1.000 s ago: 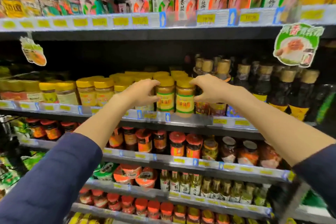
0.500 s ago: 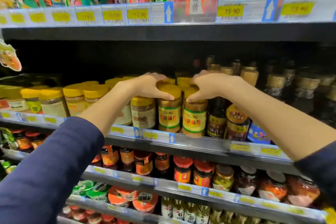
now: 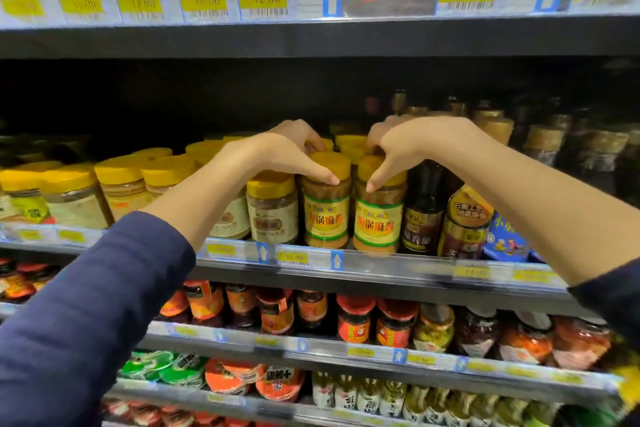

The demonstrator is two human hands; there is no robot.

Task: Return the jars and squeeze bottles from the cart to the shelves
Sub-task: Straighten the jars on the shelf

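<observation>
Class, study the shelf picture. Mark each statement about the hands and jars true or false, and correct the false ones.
1. The left hand and right hand each grip the lid of a yellow-lidded jar. True: they hold the left jar and the right jar.
2. The two gripped jars carry blue labels. False: the labels are yellow with green borders.
3. A dark bottle stands immediately right of the right jar. True.
4. Jars on the shelf directly below have yellow lids. False: red-lidded jars stand there.
5. The person's sleeve is white. False: it is dark blue.
</observation>
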